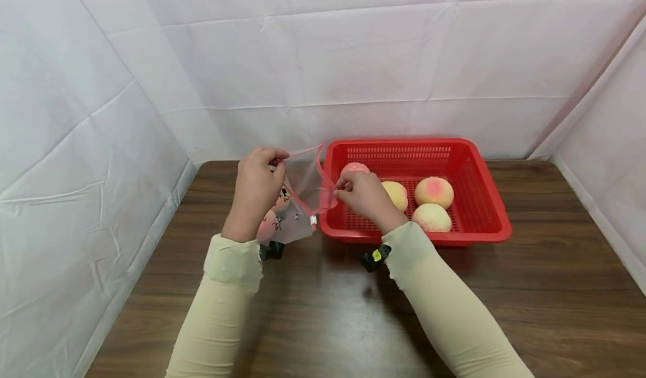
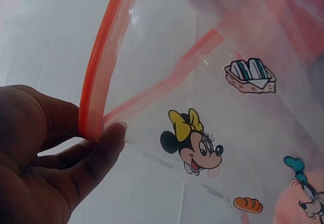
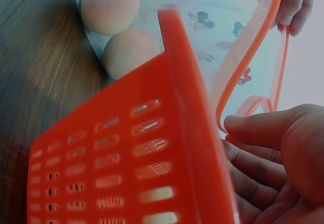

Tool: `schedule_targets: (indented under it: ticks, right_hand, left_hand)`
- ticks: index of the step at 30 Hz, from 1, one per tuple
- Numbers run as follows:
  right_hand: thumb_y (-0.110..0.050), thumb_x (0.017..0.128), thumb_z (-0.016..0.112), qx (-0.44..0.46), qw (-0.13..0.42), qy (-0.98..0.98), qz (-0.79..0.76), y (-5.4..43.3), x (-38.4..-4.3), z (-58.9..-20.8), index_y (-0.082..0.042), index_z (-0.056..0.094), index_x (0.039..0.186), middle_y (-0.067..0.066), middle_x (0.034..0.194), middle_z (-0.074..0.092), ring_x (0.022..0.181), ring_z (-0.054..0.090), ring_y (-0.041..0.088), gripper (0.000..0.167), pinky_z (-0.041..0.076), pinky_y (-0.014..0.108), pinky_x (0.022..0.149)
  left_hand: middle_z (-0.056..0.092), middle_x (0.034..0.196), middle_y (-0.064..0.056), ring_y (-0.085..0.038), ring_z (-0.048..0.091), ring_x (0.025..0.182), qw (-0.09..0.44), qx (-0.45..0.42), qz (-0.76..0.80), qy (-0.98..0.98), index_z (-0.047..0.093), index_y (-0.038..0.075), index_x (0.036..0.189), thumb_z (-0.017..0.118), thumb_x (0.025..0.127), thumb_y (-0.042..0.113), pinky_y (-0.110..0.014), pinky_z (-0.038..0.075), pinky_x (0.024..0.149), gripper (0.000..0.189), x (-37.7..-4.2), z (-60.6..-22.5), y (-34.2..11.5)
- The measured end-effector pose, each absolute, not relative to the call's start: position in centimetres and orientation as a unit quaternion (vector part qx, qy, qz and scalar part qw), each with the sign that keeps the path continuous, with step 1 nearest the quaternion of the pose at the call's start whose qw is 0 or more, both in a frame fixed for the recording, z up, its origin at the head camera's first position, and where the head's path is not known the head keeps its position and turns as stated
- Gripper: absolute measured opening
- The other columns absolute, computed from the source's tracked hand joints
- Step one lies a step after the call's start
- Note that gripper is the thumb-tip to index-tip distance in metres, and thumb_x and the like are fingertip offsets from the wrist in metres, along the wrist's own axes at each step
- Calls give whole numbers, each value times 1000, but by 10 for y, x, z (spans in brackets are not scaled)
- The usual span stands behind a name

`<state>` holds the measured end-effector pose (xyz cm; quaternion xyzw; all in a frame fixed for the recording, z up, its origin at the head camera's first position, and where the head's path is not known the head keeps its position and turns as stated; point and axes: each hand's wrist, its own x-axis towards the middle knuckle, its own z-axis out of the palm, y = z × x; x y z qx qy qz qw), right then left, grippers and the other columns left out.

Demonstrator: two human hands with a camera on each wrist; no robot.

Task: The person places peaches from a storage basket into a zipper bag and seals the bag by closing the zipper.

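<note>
Between both hands hangs a clear zip bag (image 1: 298, 226) with a pink-red zip edge and cartoon prints, its mouth spread apart. My left hand (image 1: 259, 184) pinches one side of that edge; thumb and fingertips meet on it in the left wrist view. With thumb and fingers my right hand (image 1: 367, 196) pinches the opposite side, just over the basket's left end. Two peaches (image 3: 109, 6) lie low inside the bag in the right wrist view. A red plastic basket (image 1: 492, 210) holds several more peaches, among them a pink-topped peach (image 1: 434, 192).
The basket's slotted wall and raised rim (image 3: 190, 107) stand right beside the right hand. Beneath everything is a dark wooden table (image 1: 313, 322). White cloth (image 1: 353, 52) hangs behind and along the sides. A white zip slider (image 1: 313, 220) sits at the bag's near corner.
</note>
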<state>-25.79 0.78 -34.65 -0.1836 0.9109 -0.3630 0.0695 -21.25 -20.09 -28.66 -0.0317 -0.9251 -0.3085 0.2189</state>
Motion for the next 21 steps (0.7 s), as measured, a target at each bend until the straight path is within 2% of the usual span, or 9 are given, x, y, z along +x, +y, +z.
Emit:
schedule_targets:
  ticks: [5, 15, 21]
  right_hand:
    - [-26, 88, 71, -185, 68, 914, -356, 12, -257, -345, -17, 70, 103, -1, 95, 70, 88, 63, 18, 18, 55, 31, 71]
    - [-28, 90, 68, -182, 63, 924, -331, 30, -254, -342, -17, 66, 117, 1, 105, 71, 92, 63, 19, 29, 54, 35, 79]
    - [-30, 90, 67, -177, 62, 931, -314, 47, -255, -344, -16, 65, 115, 3, 107, 69, 95, 62, 21, 29, 53, 38, 85]
  left_hand:
    - [68, 101, -13, -28, 67, 93, 213, -28, -309, -926, 73, 4, 104, 56, 92, 5, -37, 54, 66, 20, -212, -286, -201]
    - [68, 103, -13, -26, 67, 93, 211, -25, -311, -926, 73, 4, 105, 57, 93, 7, -37, 55, 66, 20, -213, -286, -201]
    - [68, 103, -13, -27, 67, 95, 212, -27, -318, -924, 72, 4, 105, 57, 93, 7, -38, 55, 65, 20, -213, -285, -201]
